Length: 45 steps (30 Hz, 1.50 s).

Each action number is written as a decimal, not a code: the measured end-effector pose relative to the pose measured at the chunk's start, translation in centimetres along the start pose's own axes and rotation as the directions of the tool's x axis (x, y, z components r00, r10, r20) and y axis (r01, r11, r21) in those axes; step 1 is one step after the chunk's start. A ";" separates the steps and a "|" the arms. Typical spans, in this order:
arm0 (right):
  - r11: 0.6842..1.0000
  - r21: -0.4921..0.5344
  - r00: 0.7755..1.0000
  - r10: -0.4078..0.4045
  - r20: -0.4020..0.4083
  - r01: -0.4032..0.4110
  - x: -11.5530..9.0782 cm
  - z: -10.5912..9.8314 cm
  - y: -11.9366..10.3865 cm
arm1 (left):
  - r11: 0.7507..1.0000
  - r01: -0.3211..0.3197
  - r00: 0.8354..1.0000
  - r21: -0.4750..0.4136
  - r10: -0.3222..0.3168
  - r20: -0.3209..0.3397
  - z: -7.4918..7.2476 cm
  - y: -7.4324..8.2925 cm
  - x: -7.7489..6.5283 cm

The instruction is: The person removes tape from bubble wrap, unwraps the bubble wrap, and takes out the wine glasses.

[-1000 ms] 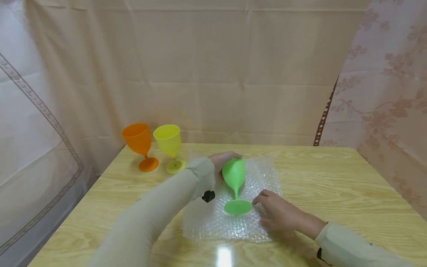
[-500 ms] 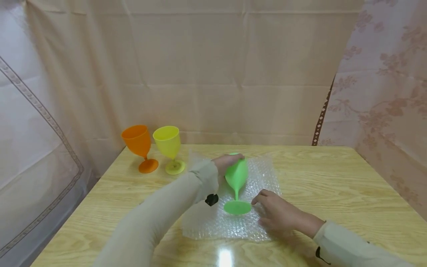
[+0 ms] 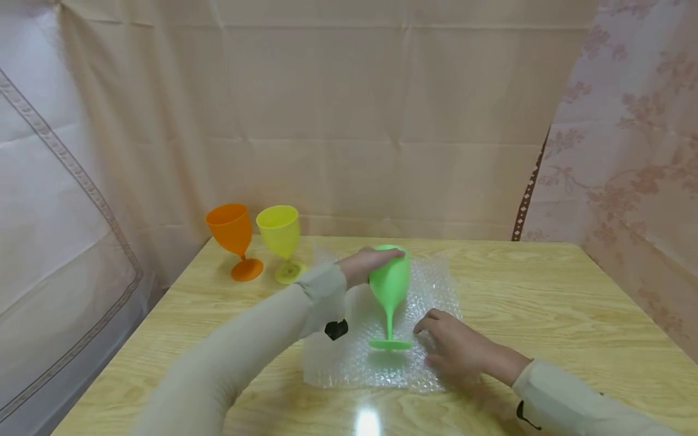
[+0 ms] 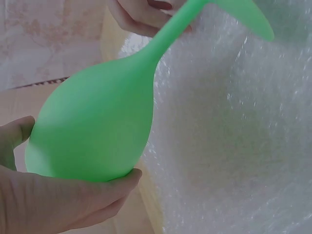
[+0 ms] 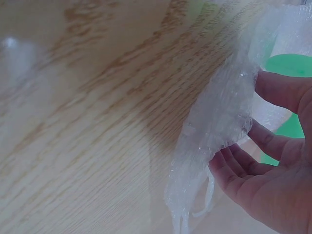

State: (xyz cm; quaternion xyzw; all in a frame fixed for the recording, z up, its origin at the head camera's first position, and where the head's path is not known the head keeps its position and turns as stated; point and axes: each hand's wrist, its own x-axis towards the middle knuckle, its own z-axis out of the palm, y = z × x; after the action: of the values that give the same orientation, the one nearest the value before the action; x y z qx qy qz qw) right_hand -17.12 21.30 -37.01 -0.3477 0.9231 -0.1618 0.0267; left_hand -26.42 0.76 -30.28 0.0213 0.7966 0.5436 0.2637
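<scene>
My left hand [image 3: 364, 266] grips a green plastic goblet [image 3: 390, 286] by its bowl, close to the rim. Thumb and fingers lie on opposite sides of the bowl in the left wrist view. The goblet leans slightly, its foot pointing down and seen nearly edge-on, with a greenish shadow beneath. Under it a sheet of bubble wrap [image 3: 349, 369] is spread on the table. At the sheet's right edge rests my right hand [image 3: 452, 345], its fingers loosely bent. In the right wrist view those fingertips touch the lifted edge of the wrap [image 5: 209, 122].
An orange goblet [image 3: 231, 233] and a yellow goblet [image 3: 279, 233] stand upright at the back left of the wooden table [image 3: 523, 290]. A beige curtain [image 3: 360, 121] hangs behind the table. Patterned cloth [image 3: 638, 151] hangs at the right.
The green goblet has been tipped more upright by my left hand; its foot, earlier facing me, now shows nearly edge-on. My right hand stays at the wrap's edge.
</scene>
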 end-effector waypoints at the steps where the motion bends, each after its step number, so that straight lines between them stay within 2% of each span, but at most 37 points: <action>1: 1.000 -0.001 1.000 0.001 0.002 -0.001 0.0 0.0 0.0 | 1.000 -0.014 1.000 -0.003 0.014 -0.001 0.0 0.0 -0.3; 7: 1.000 0.000 1.000 -0.018 0.001 0.018 0.2 0.0 0.0 | 0.997 -0.071 0.997 -0.002 0.071 -0.020 0.1 0.2 -1.9; 13: 1.000 0.002 1.000 -0.014 0.001 0.014 0.5 -0.1 -0.1 | 0.995 -0.058 0.994 0.076 0.064 -0.086 0.1 0.6 -3.7; 17: 1.000 0.000 1.000 -0.010 0.005 0.010 0.4 -0.1 0.0 | 0.990 -0.068 0.988 0.122 0.084 -0.132 0.2 0.6 -5.3; 20: 1.000 -0.006 1.000 -0.012 0.002 0.012 0.3 -0.1 0.1 | 0.984 -0.089 0.978 0.152 0.116 -0.176 0.5 0.7 -6.6; 23: 1.000 -0.012 1.000 -0.012 -0.002 0.012 0.1 -0.1 0.2 | 0.975 -0.140 0.965 0.175 0.174 -0.197 0.9 0.8 -7.8; 27: 1.000 -0.016 1.000 -0.020 -0.001 0.020 0.0 -0.1 0.3 | 0.956 -0.230 0.937 0.184 0.268 -0.223 0.8 0.9 -9.5; 31: 0.999 -0.020 1.000 -0.030 0.000 0.030 -0.3 -0.1 0.4 | 0.933 -0.311 0.895 0.178 0.351 -0.276 -0.2 0.9 -11.2; 34: 1.000 -0.005 1.000 -0.023 0.016 0.023 -0.5 -0.1 0.5 | 0.914 -0.352 0.850 0.201 0.402 -0.340 -1.4 0.7 -12.4; 37: 1.000 0.013 0.999 -0.020 0.034 0.019 -0.6 -0.2 0.6 | 0.896 -0.382 0.794 0.226 0.443 -0.417 -2.8 0.3 -13.6; 42: 1.000 0.014 0.999 -0.024 0.038 0.023 -0.7 -0.3 0.7 | 0.861 -0.449 0.687 0.240 0.504 -0.524 -5.2 -1.0 -15.2; 45: 1.000 0.012 0.999 -0.021 0.035 0.021 -0.8 -0.2 0.7 | 0.858 -0.449 0.634 0.249 0.503 -0.588 -7.1 -1.9 -16.0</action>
State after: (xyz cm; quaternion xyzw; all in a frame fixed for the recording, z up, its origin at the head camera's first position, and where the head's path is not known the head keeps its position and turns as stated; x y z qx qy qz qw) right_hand -17.02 22.37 -37.06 -0.3601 0.9178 -0.1612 0.0434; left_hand -15.30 -11.18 -23.66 0.0564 0.8241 0.5359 -0.1746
